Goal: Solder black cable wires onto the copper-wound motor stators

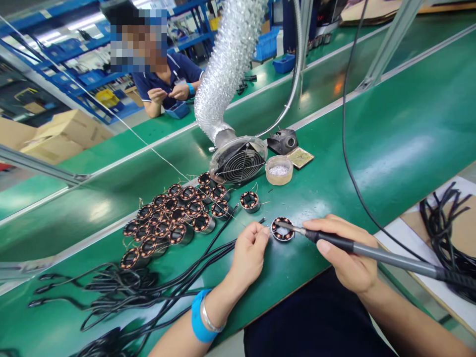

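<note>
My right hand grips a soldering iron, its tip resting at the upper rim of a small ring-shaped motor stator with copper windings. Just left of that stator, my left hand is closed in a pinch on a thin strand that looks like solder wire; the line runs down to it from the upper left. The fingers hide the exact grip. Black cables pass beside and under the left hand. Another stator stands alone a little farther back, wire ends sticking up.
Several stators are grouped at the left, with a heap of black cables nearer me. A fume fan on a silver duct, a round tub and an iron holder stand behind. Across the bench sits a co-worker.
</note>
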`<state>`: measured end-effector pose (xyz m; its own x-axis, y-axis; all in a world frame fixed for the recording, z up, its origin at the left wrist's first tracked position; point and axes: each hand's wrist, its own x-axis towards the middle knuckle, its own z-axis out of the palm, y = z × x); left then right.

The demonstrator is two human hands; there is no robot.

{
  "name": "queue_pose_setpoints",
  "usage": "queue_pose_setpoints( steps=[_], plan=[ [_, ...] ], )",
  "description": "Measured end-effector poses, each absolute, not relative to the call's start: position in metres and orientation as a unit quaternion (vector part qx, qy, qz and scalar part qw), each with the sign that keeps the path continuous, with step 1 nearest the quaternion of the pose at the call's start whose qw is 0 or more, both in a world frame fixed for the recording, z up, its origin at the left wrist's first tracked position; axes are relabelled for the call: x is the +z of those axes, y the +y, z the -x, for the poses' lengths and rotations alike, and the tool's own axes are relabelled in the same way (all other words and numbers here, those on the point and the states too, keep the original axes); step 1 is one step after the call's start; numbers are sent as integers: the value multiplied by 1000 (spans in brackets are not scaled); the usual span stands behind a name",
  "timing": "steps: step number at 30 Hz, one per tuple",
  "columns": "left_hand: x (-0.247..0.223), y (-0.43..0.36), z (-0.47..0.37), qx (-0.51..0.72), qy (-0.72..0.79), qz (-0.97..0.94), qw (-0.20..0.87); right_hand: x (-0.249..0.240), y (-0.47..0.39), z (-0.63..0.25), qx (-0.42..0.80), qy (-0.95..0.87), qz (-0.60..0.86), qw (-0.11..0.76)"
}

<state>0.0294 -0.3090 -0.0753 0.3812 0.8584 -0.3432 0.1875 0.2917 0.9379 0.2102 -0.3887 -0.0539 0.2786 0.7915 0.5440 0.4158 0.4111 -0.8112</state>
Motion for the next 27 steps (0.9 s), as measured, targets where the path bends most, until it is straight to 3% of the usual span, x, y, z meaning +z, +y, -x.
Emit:
queue_pose_setpoints(
  steps=[14,27],
  plan=[
    [-75,-311,-31,283,483,-560,611,-61,-387,-208,203,-565,527,602],
    [-76,-311,-29,289,474,-596,581,-49,-391,-197,112,-657,484,567]
  ],
)
